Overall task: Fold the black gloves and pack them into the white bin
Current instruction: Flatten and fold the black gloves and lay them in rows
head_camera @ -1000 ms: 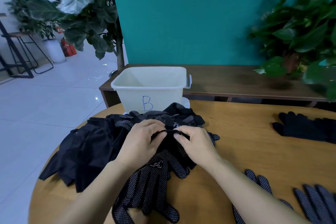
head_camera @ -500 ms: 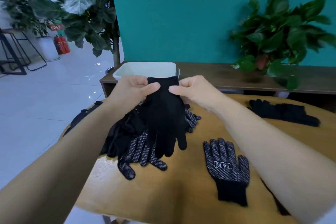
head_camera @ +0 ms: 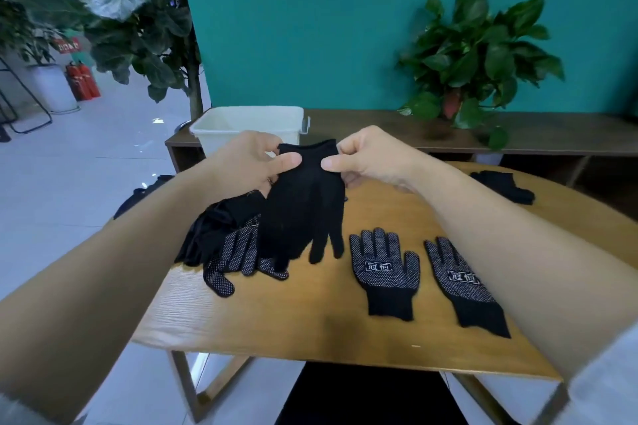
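Nearest the viewer, on the front half of the wooden table (head_camera: 310, 324), two knitted black gloves lie flat and palm up, side by side but apart. The flat left glove (head_camera: 385, 274) and the flat right glove (head_camera: 464, 286) each show a grid of small white grip dots, a white rectangular printed label on the palm, and a plain ribbed cuff pointing toward the viewer. The tabletop is light wood with visible straight grain and a rounded far edge.

Above the table, a held glove (head_camera: 303, 203) hangs cuff up and fingers down, its visible side plain matte knit without dots. The left hand (head_camera: 247, 164) pinches the left corner of the cuff between thumb and fingers. The right hand (head_camera: 366, 157) pinches the right corner of the cuff in the same way, so the cuff is stretched flat between them.

Behind and left of the held glove, a loose glove pile (head_camera: 221, 238) rests on the table, mixing smooth dark fabric with dotted fingers that splay toward the front edge. Farther right, near the table's far rim, a small glove heap (head_camera: 504, 185) lies well apart from the rest.

Beyond the hands, the white bin (head_camera: 241, 122) stands at the far edge of the table; it is rectangular, smooth plastic, with a rolled rim. Its inside is not visible. Behind it, a low wooden bench (head_camera: 379, 128) carries a leafy potted plant (head_camera: 476, 59) against a teal wall.
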### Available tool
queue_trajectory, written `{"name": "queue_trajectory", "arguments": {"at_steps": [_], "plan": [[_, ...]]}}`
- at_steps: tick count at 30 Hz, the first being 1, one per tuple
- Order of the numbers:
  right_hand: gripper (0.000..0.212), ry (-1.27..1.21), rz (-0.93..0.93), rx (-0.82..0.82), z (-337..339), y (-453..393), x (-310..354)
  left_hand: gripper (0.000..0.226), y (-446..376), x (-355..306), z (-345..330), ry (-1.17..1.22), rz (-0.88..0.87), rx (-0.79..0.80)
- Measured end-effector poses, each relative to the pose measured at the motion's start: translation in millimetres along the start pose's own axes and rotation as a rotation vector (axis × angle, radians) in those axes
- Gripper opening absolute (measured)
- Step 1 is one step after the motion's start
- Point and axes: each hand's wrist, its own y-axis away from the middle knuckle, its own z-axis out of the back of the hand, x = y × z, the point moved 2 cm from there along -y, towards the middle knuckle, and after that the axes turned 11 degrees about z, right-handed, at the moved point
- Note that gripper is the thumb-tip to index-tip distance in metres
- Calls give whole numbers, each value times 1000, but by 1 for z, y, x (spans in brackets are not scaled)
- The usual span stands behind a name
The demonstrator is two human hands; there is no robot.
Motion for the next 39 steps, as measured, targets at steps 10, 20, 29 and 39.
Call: {"name": "queue_trajectory", "arguments": {"at_steps": [10,20,29,39], "plan": [[40,-167,102,-319,2,22,-9,25,3,-6,-22,202,37,-380],[25,-40,241,-447,-15,40,-19,27,16,-29,-80,618,-48,-46],[32,-318,-37,-370,37,86,-59,19,11,-36,-107,764,60,182],[17,-347,-97,-306,72,122,-80,29,-1,-55,-136,668,101,223]]}}
